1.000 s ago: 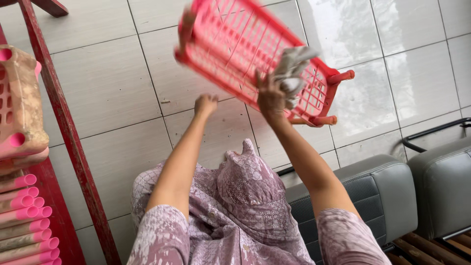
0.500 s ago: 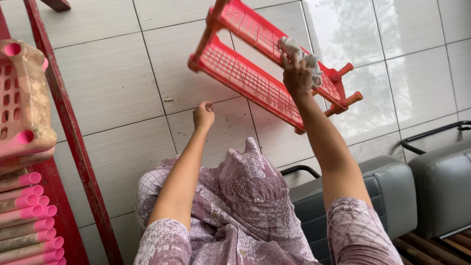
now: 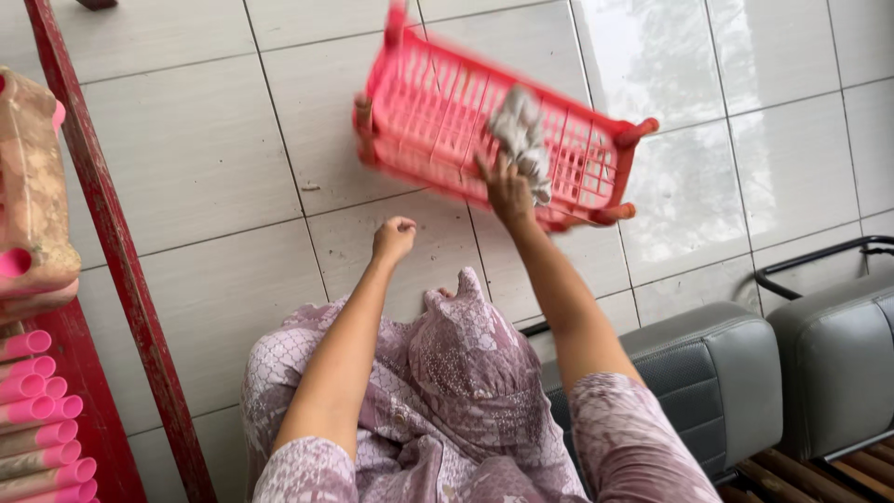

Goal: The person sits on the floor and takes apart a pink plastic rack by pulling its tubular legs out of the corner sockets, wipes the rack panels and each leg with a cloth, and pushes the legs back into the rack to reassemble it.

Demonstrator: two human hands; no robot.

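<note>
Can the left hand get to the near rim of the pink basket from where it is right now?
Probably yes. The left hand is a loose fist, holding nothing, just below the pink basket, with only bare floor tiles between. The right hand presses a grey rag further right, out of the way.
</note>
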